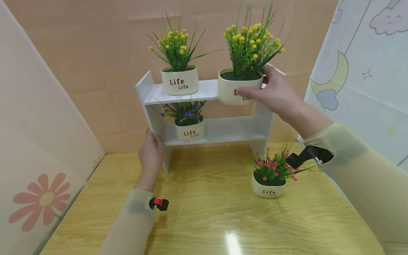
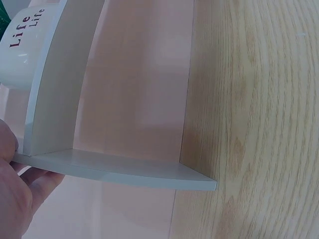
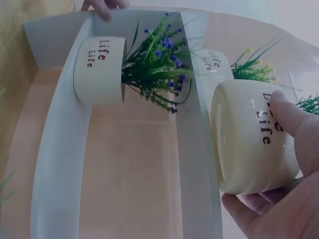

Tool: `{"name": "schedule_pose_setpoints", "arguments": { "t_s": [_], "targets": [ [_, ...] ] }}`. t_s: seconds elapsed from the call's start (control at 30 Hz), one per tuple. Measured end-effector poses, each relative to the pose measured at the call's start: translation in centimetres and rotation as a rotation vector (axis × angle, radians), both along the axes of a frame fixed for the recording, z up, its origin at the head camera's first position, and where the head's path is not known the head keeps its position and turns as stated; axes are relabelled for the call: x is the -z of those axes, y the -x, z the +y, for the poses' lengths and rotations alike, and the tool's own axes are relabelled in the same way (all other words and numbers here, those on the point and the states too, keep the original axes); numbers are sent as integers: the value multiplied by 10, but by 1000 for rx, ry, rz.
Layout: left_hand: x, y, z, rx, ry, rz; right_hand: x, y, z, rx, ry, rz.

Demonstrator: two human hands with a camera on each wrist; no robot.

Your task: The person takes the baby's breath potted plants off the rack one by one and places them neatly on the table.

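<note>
My right hand [image 1: 278, 90] grips a cream flowerpot of yellow flowers [image 1: 234, 92], thumb across its "Life" lettering and fingers behind. In the right wrist view the base of this flowerpot [image 3: 249, 144] shows beside the top shelf's edge; whether it touches the shelf I cannot tell. My left hand [image 1: 150, 152] holds the left side panel of the white two-tier shelf [image 1: 220, 129], thumb in front and fingers around the outside in the left wrist view. Another yellow-flowered pot [image 1: 180, 81] stands on the top tier's left. A purple-flowered pot [image 1: 190, 131] sits on the lower tier's left.
A pot of pink flowers [image 1: 269, 187] stands on the wooden table [image 1: 204, 209], in front of the shelf's right leg and below my right forearm. A peach backdrop [image 1: 95, 71] hangs behind the shelf. Patterned white panels [image 1: 360, 81] flank the table on both sides.
</note>
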State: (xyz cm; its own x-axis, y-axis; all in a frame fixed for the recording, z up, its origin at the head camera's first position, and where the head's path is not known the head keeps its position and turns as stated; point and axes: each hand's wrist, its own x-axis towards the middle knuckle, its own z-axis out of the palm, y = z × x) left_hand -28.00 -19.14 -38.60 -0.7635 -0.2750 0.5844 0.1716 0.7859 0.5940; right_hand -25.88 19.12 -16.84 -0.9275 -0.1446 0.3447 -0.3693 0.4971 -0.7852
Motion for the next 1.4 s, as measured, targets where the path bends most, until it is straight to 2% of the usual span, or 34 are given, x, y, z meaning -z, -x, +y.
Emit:
{"name": "schedule_pose_setpoints", "arguments": {
  "t_s": [0.3, 0.63, 0.77, 1.03, 1.23, 1.4],
  "targets": [
    [0, 1, 1, 2, -8, 5, 10, -21, 3, -56, 59, 56],
    [1, 1, 0, 7, -20, -15, 19, -42, 1, -69, 101, -48],
    [1, 1, 0, 11, -19, -9, 25, -50, -1, -74, 92, -63],
    [2, 2, -1, 12, -17, -15, 45, -62, -9, -114, 89, -67],
    [2, 2, -1, 18, -11, -6, 62, -68, -15, -152, 107, -118],
    [3, 2, -1, 12, -5, 24, 77, -68, -21, -174, 104, -82]
  ]
}}
